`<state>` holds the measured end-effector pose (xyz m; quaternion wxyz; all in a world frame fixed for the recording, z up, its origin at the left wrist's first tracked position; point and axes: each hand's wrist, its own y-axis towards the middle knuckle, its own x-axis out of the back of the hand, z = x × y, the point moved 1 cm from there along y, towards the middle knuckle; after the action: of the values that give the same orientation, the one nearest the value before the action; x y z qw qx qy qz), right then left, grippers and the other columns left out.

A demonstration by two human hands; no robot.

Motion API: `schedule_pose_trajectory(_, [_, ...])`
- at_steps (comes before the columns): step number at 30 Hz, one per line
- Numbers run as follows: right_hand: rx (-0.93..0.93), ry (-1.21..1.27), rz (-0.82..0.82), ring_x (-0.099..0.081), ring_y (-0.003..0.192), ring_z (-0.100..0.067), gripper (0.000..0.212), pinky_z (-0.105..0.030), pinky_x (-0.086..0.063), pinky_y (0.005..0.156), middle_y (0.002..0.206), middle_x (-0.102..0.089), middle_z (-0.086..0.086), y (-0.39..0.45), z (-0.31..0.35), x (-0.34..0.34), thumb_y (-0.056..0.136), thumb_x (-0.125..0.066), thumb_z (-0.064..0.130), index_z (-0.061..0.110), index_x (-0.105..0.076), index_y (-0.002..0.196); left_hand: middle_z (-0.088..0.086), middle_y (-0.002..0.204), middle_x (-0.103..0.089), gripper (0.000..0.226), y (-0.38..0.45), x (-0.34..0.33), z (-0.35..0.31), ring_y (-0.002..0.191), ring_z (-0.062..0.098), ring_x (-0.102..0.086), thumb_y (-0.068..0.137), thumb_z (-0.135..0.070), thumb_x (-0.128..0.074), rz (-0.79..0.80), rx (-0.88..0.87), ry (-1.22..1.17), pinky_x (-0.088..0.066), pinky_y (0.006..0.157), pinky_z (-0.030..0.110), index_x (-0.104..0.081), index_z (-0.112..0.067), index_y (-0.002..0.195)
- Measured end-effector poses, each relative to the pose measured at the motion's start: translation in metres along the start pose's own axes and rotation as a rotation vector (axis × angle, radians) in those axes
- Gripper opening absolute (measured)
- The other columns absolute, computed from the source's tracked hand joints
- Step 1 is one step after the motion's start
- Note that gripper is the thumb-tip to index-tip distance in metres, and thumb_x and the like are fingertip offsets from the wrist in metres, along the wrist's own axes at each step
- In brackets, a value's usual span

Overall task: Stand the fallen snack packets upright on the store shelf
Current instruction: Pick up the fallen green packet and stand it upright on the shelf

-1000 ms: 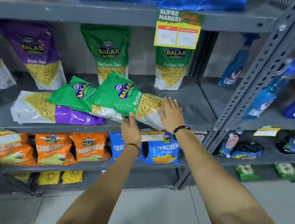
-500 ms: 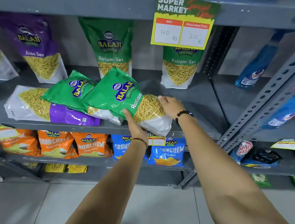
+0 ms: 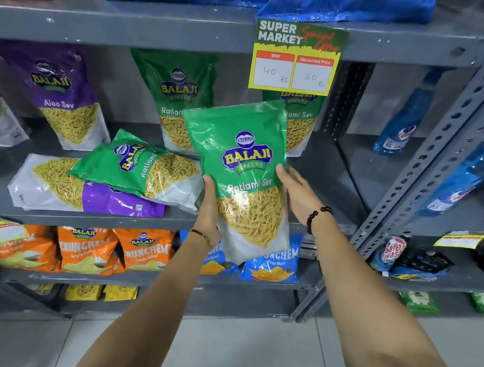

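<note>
Two hands, left hand (image 3: 210,207) and right hand (image 3: 298,195), clasping green packet (image 3: 237,164) edges.

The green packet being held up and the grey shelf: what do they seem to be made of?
Green packet: likely thin glossy plastic film; it shows glare, crinkles and a clear window onto the snack. Grey shelf: probably painted metal, judging by its matte grey coat and perforated uprights.

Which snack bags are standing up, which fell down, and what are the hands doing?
Held green Ratlami Sev packet: lifted off the shelf, nearly upright.
Left hand: gripping its left edge.
Right hand: gripping its right edge.
Second green packet: fallen, lying across the purple one.
Fallen purple packet: flat on its side.
Back green packets: upright.
Purple Aloo Sev packet: upright, leaning back.
</note>
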<state>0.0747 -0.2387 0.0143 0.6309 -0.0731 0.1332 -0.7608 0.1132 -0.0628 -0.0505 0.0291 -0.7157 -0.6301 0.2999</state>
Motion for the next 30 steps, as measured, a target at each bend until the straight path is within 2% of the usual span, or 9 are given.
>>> schedule_pose_trajectory(2, [0.009,0.092,0.044,-0.057,0.119,-0.021,0.089,-0.043,-0.041,0.107,0.134,-0.057,-0.006,-0.012,0.003,-0.002,0.061,-0.073,0.059,0.019,-0.046,0.135,0.002,0.139,-0.054,0.101,-0.024,-0.002,-0.015,0.125,0.027,-0.053,0.044,-0.09,-0.053,0.059,0.035,0.066,-0.038,0.108,0.052,-0.052,-0.035,0.129])
schedule_pose_trajectory(4, [0.017,0.173,0.063,-0.065,0.105,-0.021,0.048,-0.041,-0.048,0.099,0.118,-0.067,-0.007,-0.026,0.011,-0.006,0.082,-0.06,0.044,0.016,-0.059,0.121,0.005,0.136,-0.056,0.09,-0.053,-0.01,-0.034,0.123,0.028,-0.055,0.058,-0.087,-0.046,0.115,0.053,0.059,-0.04,0.107,0.052,-0.052,-0.032,0.129])
schedule_pose_trajectory(6, [0.044,0.234,0.107,-0.07,0.091,-0.015,0.028,-0.035,-0.054,0.089,0.099,-0.074,-0.001,-0.033,0.015,-0.002,0.092,-0.048,0.035,0.018,-0.065,0.105,0.008,0.121,-0.064,0.074,-0.077,-0.015,-0.052,0.112,0.028,-0.06,0.077,-0.076,-0.03,0.169,0.028,0.053,-0.048,0.096,0.048,-0.052,-0.027,0.128])
schedule_pose_trajectory(8, [0.089,0.285,0.118,-0.071,0.082,-0.013,0.026,-0.033,-0.055,0.084,0.086,-0.077,0.003,-0.041,0.02,0.0,0.094,-0.046,0.033,0.018,-0.066,0.097,0.005,0.112,-0.066,0.066,-0.088,-0.016,-0.061,0.103,0.025,-0.063,0.085,-0.068,-0.02,0.236,-0.004,0.056,-0.052,0.085,0.043,-0.053,-0.028,0.125])
schedule_pose_trajectory(12, [0.133,0.314,0.1,-0.072,0.074,-0.013,0.026,-0.028,-0.059,0.07,0.073,-0.078,0.004,-0.055,0.032,0.0,0.093,-0.045,0.033,0.016,-0.065,0.09,0.004,0.111,-0.068,0.058,-0.107,-0.016,-0.074,0.1,0.022,-0.066,0.086,-0.067,-0.02,0.314,-0.03,0.052,-0.053,0.085,0.042,-0.059,-0.031,0.11])
schedule_pose_trajectory(16, [0.197,0.32,0.144,-0.073,0.084,-0.015,0.049,-0.029,-0.06,0.075,0.087,-0.078,0.001,-0.061,0.037,0.0,0.053,-0.076,0.052,0.019,-0.073,0.089,0.003,0.117,-0.066,0.062,-0.111,-0.016,-0.078,0.107,0.022,-0.064,0.086,-0.067,-0.02,0.365,-0.056,0.06,-0.051,0.092,0.044,-0.056,-0.03,0.122])
schedule_pose_trajectory(18, [0.209,0.342,0.157,-0.073,0.086,-0.015,0.058,-0.03,-0.06,0.076,0.092,-0.078,-0.001,-0.06,0.035,0.001,0.046,-0.08,0.053,0.018,-0.073,0.092,0.004,0.122,-0.064,0.064,-0.107,-0.016,-0.079,0.114,0.024,-0.061,0.085,-0.068,-0.021,0.365,-0.056,0.08,-0.048,0.098,0.046,-0.052,-0.031,0.127])
schedule_pose_trajectory(25, [0.208,0.364,0.07,-0.071,0.091,-0.014,0.034,-0.029,-0.057,0.084,0.095,-0.077,0.001,-0.049,0.027,0.01,0.085,-0.05,0.037,0.014,-0.065,0.105,0.005,0.131,-0.059,0.065,-0.071,-0.025,-0.071,0.118,0.025,-0.057,0.086,-0.067,-0.022,0.392,-0.052,0.127,-0.042,0.105,0.046,-0.051,-0.027,0.129])
schedule_pose_trajectory(30, [0.27,0.359,-0.12,-0.07,0.089,-0.01,0.028,-0.029,-0.054,0.088,0.09,-0.077,0.008,-0.03,0.02,0.03,0.097,-0.04,0.021,0.012,-0.062,0.111,0.009,0.133,-0.058,0.046,-0.041,-0.054,-0.065,0.104,0.02,-0.062,0.091,-0.058,-0.027,0.38,-0.08,0.239,-0.045,0.101,0.039,-0.063,-0.032,0.101])
